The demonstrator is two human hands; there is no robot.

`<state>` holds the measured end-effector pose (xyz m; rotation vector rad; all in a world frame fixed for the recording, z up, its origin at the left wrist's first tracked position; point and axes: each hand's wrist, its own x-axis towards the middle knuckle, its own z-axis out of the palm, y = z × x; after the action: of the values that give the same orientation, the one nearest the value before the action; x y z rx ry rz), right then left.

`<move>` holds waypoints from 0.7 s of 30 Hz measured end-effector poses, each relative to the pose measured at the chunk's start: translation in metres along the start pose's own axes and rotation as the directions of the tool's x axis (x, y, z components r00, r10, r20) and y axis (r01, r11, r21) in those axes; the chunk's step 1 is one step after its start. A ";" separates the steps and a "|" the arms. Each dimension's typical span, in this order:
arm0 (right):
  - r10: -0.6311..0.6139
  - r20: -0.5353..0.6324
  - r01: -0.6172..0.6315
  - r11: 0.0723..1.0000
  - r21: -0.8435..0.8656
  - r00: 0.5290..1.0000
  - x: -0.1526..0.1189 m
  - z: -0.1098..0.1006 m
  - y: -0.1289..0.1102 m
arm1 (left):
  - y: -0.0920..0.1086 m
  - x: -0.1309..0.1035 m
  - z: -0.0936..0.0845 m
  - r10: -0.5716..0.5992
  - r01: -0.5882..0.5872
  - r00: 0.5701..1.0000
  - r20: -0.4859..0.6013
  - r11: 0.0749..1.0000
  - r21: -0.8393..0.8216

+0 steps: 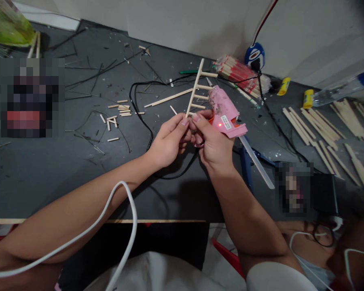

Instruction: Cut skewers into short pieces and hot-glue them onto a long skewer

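Observation:
My left hand (171, 139) pinches the lower end of a comb-like frame of thin wooden sticks (195, 85). One long stick slants upward, with several short pegs standing out to its right. My right hand (214, 141) is closed around the handle of a pink hot glue gun (226, 107), whose small light glows orange. Its thumb and forefinger meet at the lowest peg, close to my left fingertips. A clear glue stick (256, 161) juts from the back of the gun. The gun's nozzle lies behind the pegs, pointing away from me.
Short cut pegs (124, 109) and a longer stick (170, 98) lie left of the frame. A black cable (133, 97) loops across the table. On the right are flat wooden sticks (318, 125), a plastic bottle (336, 91) and a person. A packet of sticks (239, 74) lies behind.

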<state>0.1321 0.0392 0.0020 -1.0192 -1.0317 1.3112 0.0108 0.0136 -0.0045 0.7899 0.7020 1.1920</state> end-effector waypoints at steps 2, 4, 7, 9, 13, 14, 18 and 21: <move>0.007 -0.005 -0.007 1.000 0.009 1.000 0.000 0.000 0.000 | -0.001 0.000 -0.001 0.008 -0.008 1.000 0.006 1.000 -0.004; 0.010 -0.006 -0.010 1.000 0.015 1.000 0.001 0.000 0.001 | -0.001 0.001 -0.001 0.014 -0.014 1.000 0.013 1.000 -0.006; 0.006 -0.010 -0.006 1.000 0.017 1.000 0.002 -0.001 0.002 | -0.002 0.001 -0.002 0.018 -0.018 1.000 0.021 1.000 -0.007; 0.000 -0.005 0.000 1.000 0.021 1.000 0.003 -0.001 0.003 | -0.002 0.001 -0.002 0.020 -0.020 0.999 0.026 1.000 -0.007; -0.002 0.004 0.002 1.000 0.030 1.000 0.003 -0.001 0.003 | -0.003 0.001 -0.002 0.020 -0.020 1.000 0.020 1.000 0.006; -0.002 0.001 0.002 0.999 0.033 1.000 0.003 -0.001 0.002 | -0.003 0.001 -0.002 0.021 -0.021 1.000 0.017 1.000 0.008; -0.001 0.002 0.001 0.999 0.032 1.000 0.004 -0.001 0.002 | -0.005 0.002 -0.002 0.034 -0.034 0.999 0.012 0.999 -0.005; -0.002 0.008 0.002 0.999 0.038 1.000 0.004 -0.002 0.003 | -0.005 0.002 -0.001 0.040 -0.040 0.999 0.003 0.999 -0.017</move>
<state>0.1333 0.0435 -0.0010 -0.9854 -1.0098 1.3292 0.0129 0.0147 -0.0094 0.7952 0.6749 1.2309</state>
